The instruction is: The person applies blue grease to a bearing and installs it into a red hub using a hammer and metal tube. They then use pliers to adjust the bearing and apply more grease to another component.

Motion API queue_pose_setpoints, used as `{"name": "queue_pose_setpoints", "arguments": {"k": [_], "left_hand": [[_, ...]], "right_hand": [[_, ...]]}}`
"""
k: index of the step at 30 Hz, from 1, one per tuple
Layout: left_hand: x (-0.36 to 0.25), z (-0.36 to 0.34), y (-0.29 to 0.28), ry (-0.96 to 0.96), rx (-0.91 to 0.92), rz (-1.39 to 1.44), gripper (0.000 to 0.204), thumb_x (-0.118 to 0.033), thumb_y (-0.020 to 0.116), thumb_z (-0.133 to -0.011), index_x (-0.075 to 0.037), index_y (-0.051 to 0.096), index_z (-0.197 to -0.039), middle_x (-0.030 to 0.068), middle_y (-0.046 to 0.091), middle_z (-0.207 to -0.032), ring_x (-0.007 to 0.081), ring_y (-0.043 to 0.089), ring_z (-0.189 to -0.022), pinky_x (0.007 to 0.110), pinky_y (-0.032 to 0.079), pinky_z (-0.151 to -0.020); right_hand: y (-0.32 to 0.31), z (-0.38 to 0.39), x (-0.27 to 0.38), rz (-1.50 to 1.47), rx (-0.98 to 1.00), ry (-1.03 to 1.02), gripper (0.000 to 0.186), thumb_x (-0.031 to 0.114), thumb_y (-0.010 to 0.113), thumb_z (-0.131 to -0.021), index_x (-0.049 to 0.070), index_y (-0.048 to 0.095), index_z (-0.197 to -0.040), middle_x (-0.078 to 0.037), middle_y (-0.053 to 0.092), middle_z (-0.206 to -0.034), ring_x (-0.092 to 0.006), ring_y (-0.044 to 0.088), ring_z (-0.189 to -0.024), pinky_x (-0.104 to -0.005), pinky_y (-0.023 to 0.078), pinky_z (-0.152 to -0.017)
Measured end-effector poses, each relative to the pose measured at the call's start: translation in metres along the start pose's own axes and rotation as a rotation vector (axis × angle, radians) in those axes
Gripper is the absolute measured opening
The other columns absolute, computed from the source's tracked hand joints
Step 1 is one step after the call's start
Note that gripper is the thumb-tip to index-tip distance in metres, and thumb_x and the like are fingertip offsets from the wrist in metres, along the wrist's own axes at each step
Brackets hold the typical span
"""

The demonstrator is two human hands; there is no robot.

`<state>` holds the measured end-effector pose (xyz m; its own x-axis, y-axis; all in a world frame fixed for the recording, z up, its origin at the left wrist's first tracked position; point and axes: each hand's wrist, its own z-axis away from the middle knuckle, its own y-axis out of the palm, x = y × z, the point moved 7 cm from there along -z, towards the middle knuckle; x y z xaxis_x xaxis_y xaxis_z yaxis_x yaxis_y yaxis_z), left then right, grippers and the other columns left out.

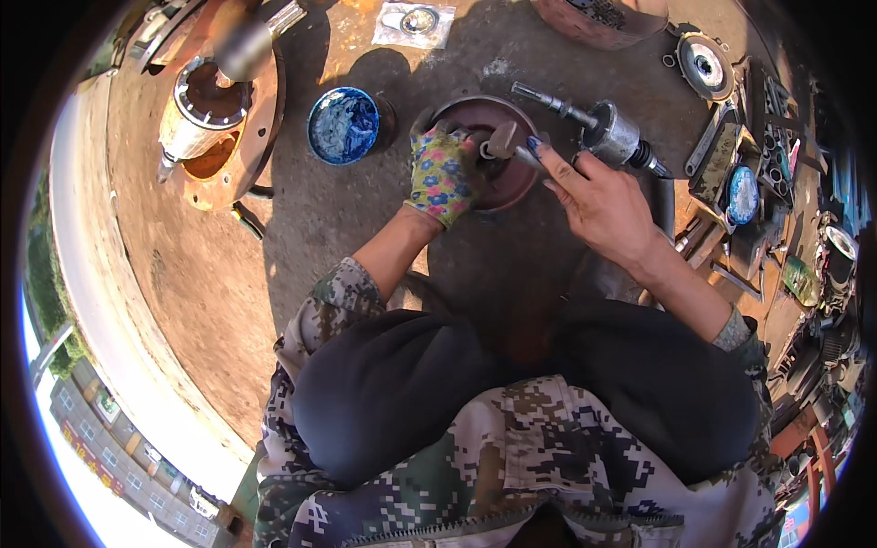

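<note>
My left hand [444, 179], in a floral glove, grips a small metal part [485, 152] in a dark reddish round housing [507, 187]. The part's shape is partly hidden by the fingers. My bare right hand [594, 196], blue grease on a fingertip, holds a hammer [501, 141] by its pale handle, the head over that part. A steel shaft assembly [610, 134] lies beyond the right hand. An open tin of blue grease [343, 125] stands left of the housing.
At left is a large cast housing [261, 128]. At top lie a bagged ring [412, 25] and a rusty drum [603, 35]. At right are a flanged disc [708, 75], a wrench [703, 137], a blue-topped container [743, 194] and piled metal parts. A pale road runs along the far left.
</note>
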<state>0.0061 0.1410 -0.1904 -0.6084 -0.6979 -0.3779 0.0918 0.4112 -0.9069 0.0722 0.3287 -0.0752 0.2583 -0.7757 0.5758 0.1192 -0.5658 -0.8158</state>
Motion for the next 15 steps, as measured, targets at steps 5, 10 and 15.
{"name": "queue_pose_setpoints", "arguments": {"k": [5,10,15], "left_hand": [[0.0,-0.002,0.002,-0.031,0.058,0.002,0.035,-0.033,0.086,-0.079,-0.019,0.083,-0.11,0.0055,0.079,-0.103,0.0323,0.069,-0.116,0.059,0.038,-0.118],[0.013,0.016,-0.013,0.02,-0.04,0.057,0.038,-0.026,0.088,-0.073,-0.023,0.082,-0.11,0.0077,0.077,-0.108,0.0317,0.066,-0.123,0.06,0.033,-0.121],[0.013,0.015,-0.012,0.007,0.038,-0.007,0.035,-0.024,0.09,-0.078,-0.024,0.082,-0.112,0.0038,0.076,-0.112,0.0296,0.065,-0.127,0.059,0.032,-0.124]], "right_hand": [[-0.015,-0.002,-0.007,-0.069,-0.002,0.14,0.047,0.013,0.075,-0.106,0.005,0.066,-0.152,-0.021,0.075,-0.11,-0.0326,0.072,-0.085,-0.0362,0.058,-0.08],[-0.024,0.016,-0.029,-0.195,-0.051,0.26,0.043,0.018,0.074,-0.108,0.0,0.068,-0.147,-0.022,0.079,-0.123,-0.0287,0.078,-0.104,-0.0341,0.058,-0.092],[-0.014,0.03,-0.041,-0.3,-0.004,0.333,0.044,0.019,0.073,-0.109,0.001,0.067,-0.148,-0.021,0.079,-0.123,-0.0272,0.077,-0.101,-0.0347,0.058,-0.093]]}}
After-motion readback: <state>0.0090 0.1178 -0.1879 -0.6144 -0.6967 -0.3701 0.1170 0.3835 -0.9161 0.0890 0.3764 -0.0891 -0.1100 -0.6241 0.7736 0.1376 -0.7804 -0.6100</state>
